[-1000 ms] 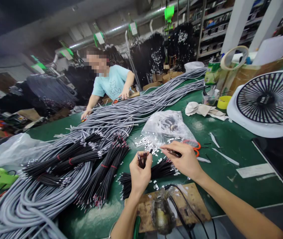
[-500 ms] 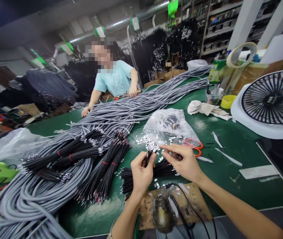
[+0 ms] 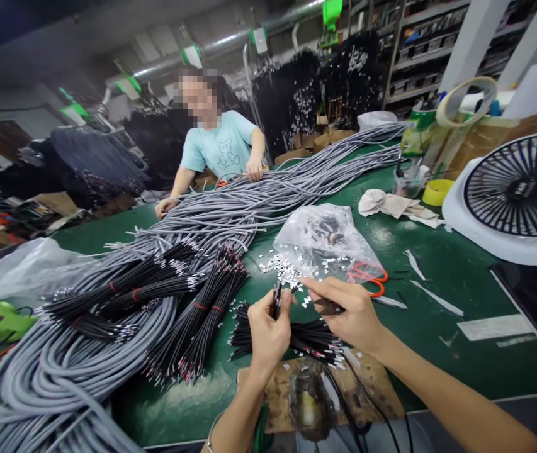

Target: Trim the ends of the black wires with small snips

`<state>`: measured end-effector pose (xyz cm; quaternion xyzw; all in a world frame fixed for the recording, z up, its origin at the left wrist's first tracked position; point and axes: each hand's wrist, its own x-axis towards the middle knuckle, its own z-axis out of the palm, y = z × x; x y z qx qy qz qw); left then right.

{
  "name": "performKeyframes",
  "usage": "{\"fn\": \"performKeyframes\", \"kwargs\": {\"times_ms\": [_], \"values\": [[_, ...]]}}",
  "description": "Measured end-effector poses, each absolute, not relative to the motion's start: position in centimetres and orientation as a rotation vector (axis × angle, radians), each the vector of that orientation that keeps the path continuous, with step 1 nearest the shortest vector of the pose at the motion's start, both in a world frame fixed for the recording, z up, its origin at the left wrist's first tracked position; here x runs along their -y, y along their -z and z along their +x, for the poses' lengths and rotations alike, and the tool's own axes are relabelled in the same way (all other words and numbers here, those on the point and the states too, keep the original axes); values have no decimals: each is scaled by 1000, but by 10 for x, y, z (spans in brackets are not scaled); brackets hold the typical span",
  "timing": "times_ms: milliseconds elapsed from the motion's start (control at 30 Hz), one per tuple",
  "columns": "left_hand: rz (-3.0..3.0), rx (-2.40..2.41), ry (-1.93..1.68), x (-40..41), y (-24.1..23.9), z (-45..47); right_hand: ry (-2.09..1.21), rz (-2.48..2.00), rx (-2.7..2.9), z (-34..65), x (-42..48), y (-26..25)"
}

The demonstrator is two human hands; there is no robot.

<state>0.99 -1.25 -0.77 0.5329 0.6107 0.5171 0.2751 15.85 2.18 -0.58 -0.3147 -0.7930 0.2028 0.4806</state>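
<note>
Glossy green tabletop (image 3: 423, 343) fills my feed, with a scuffed wooden board (image 3: 374, 387) nearest me. Beyond it, I have the left hand (image 3: 268, 332) closed, thumb and fingers pinching a few short black wires (image 3: 276, 301) upright. My right hand (image 3: 356, 314) is curled snugly round a slim dark item (image 3: 329, 307) I can't identify. Below and between them lies a loose bundle of silver-tipped black wires (image 3: 314, 341); farther off I see small silver metal pieces (image 3: 283, 268), long grey cables (image 3: 272, 196) and a co-worker in a light-blue shirt (image 3: 223, 151).
</note>
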Motion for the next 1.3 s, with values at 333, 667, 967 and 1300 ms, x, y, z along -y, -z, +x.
{"fn": "performKeyframes", "kwargs": {"times_ms": [333, 667, 967, 1300], "values": [[1508, -1673, -1476, 16, 1, 14, -763, -877, 1804, 154, -21, -3], [1552, -1624, -1539, 15, 2, 18, -812, -858, 1788, 155, -21, -3], [1311, -1368, -1370, 12, 1, 10, -807, -835, 1804, 158, -21, -7], [1499, -1370, -1168, 16, -6, 13, -835, -832, 1735, 160, -26, -4]]}}
